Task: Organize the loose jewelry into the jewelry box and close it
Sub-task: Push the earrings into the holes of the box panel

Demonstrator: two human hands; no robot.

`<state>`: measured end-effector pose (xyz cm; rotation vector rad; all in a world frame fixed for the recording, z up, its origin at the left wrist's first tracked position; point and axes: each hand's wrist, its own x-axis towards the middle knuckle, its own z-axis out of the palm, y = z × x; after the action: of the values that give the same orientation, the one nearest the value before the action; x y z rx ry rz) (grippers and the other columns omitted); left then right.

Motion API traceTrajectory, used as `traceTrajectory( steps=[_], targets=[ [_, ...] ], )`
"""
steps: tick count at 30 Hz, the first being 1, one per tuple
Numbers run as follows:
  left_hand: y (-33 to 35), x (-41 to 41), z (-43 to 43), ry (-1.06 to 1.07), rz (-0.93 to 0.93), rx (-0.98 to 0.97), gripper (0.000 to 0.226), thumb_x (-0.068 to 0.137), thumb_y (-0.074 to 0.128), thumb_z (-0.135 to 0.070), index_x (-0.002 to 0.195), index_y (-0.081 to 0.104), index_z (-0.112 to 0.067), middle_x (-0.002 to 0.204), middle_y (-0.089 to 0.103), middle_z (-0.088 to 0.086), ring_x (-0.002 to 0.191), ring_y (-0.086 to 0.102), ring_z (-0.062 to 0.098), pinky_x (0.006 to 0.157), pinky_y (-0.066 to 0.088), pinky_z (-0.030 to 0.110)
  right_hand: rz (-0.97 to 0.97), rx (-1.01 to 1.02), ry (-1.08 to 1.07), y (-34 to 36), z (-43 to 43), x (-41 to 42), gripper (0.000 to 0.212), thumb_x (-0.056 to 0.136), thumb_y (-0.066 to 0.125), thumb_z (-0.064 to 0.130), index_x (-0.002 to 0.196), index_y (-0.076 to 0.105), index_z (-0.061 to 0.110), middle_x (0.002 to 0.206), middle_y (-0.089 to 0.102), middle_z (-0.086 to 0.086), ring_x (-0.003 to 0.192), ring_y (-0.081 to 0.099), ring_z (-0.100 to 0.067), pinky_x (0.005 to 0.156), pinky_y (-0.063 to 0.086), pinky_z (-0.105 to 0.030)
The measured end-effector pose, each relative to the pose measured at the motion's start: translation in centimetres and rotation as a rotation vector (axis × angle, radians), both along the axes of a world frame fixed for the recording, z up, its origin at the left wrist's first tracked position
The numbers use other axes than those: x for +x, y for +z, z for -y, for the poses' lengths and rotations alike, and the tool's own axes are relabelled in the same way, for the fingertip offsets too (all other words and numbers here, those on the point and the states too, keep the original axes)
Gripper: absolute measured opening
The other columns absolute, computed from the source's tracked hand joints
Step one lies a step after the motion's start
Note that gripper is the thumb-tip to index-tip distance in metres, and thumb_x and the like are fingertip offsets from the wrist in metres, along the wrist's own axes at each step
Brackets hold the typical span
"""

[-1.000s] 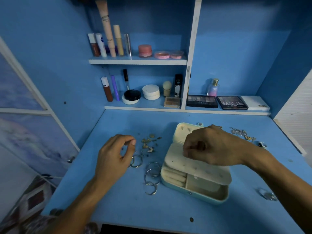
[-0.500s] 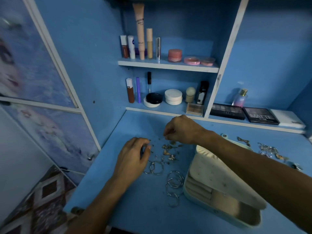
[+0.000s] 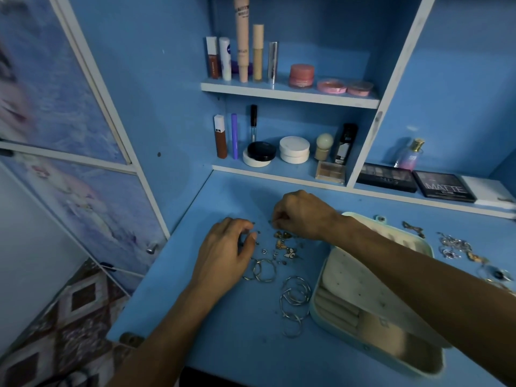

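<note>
My right hand (image 3: 301,216) has crossed from the box and curls its fingertips into the small gold butterfly charms and studs (image 3: 282,244). I cannot tell whether it holds one. My left hand (image 3: 226,252) is curled beside them, equally unclear. The open pale-blue jewelry box (image 3: 340,335) sits just to their right, so sorting is far from done.

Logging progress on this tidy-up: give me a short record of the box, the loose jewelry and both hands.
jewelry box: open, perforated panel over its compartments
hoop earrings: loose on desk, left of box
small earrings: scattered between the hands
second pile: loose, right of box
left hand: fingers curled beside hoops; hold unclear
right hand: fingers curled at small earrings; hold unclear
</note>
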<state>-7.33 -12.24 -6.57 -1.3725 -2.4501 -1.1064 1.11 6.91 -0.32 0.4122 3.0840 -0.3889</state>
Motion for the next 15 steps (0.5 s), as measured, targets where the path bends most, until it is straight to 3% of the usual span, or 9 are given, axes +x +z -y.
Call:
traceTrajectory(
  steps=[4,6,12,15],
  targets=[
    [0.2,0.1,0.0,-0.014,-0.012,0.005,0.008,0.096,0.065,-0.023,0.102,0.068,-0.019,0.093,0.055,-0.015,0.084,0.049,0.005,0.073,0.034,0.010,0.003,-0.010,0.011,-0.2,-0.2,0.3,0.013,0.097,0.061,0.027,0.101,0.067,0.017,0.100,0.055,0.002,0.099,0.058,-0.021,0.085,0.049,-0.037],
    [0.3,0.2,0.0,-0.032,-0.011,0.020,0.005,0.095,0.065,-0.022,0.098,0.068,-0.020,0.089,0.054,-0.017,0.077,0.047,0.002,0.070,0.035,0.006,-0.062,-0.035,-0.011,-0.1,-0.6,0.7,0.009,0.097,0.061,0.024,0.100,0.066,0.017,0.100,0.062,0.001,0.097,0.059,-0.021,0.086,0.050,-0.038],
    [0.6,0.5,-0.1,-0.088,-0.038,0.024,0.004,0.095,0.066,-0.019,0.096,0.069,-0.021,0.087,0.054,-0.017,0.079,0.050,0.002,0.073,0.037,0.009,-0.176,-0.184,-0.069,0.8,-1.2,3.3,0.006,0.090,0.068,0.012,0.095,0.072,0.014,0.090,0.073,0.005,0.083,0.068,-0.011,0.077,0.056,-0.026],
    [1.0,1.0,-0.4,-0.144,-0.045,-0.017,0.005,0.096,0.065,-0.022,0.097,0.070,-0.021,0.085,0.054,-0.018,0.076,0.048,-0.003,0.072,0.035,0.007,-0.187,-0.248,-0.079,1.0,-1.4,5.0,0.013,0.086,0.071,0.005,0.092,0.075,0.015,0.082,0.070,0.012,0.076,0.068,-0.001,0.071,0.051,-0.010]
  ],
)
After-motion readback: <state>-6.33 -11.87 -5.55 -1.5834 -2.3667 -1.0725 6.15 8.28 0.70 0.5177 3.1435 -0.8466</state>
